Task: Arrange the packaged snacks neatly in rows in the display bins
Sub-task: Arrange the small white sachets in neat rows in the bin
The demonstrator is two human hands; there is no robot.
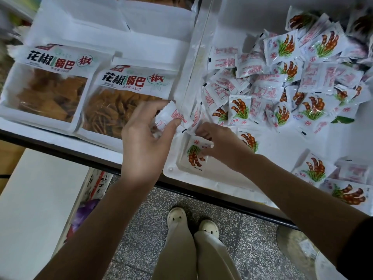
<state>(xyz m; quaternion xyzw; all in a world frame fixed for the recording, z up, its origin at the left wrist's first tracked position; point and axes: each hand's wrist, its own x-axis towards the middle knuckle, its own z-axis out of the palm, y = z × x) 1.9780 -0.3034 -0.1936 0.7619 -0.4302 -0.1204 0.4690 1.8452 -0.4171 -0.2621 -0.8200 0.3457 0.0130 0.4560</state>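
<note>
My left hand (144, 138) grips a small white snack packet (171, 116) with red print, back side up, over the divider (193, 63) between two bins. My right hand (220, 145) pinches the top edge of another small packet (194, 156) showing brown pods and green leaves, lying in the near left corner of the right bin (282, 146). That bin holds a loose heap of several like packets (282, 77), some face up, some face down. The left bin (12, 116) holds two large bags of orange crisps (125, 102).
A black shelf edge (60, 147) runs along the front of the bins. Below it are a speckled floor (145, 229), my shoes, a white box (30, 209) at left and a perforated basket (96, 184). More white bags lie behind the large bags.
</note>
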